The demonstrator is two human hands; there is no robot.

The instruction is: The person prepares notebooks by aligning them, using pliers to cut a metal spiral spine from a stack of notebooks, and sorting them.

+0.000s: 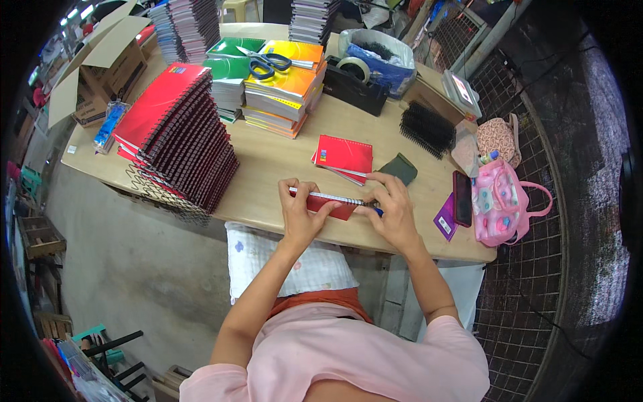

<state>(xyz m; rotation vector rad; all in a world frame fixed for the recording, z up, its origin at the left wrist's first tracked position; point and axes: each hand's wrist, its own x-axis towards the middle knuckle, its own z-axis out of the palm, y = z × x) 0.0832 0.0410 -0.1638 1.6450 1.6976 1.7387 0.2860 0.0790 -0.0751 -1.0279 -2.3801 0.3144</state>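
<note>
Left hand (299, 211), right hand (395, 213) half-hide red notebook (335, 204).

A tall leaning stack of red spiral notebooks (177, 130) sits left on the wooden table (268, 167). Scissors (268, 62) lie atop the green and yellow piles behind. Black binding combs (427, 127) rest right, near a pink bag (499, 201) and a dark phone (462, 197). A cardboard box (100, 67) stands far left.

bright even daylight, soft shadows, sharp centre (fisheye bends edges, black vignette at corners)
</note>
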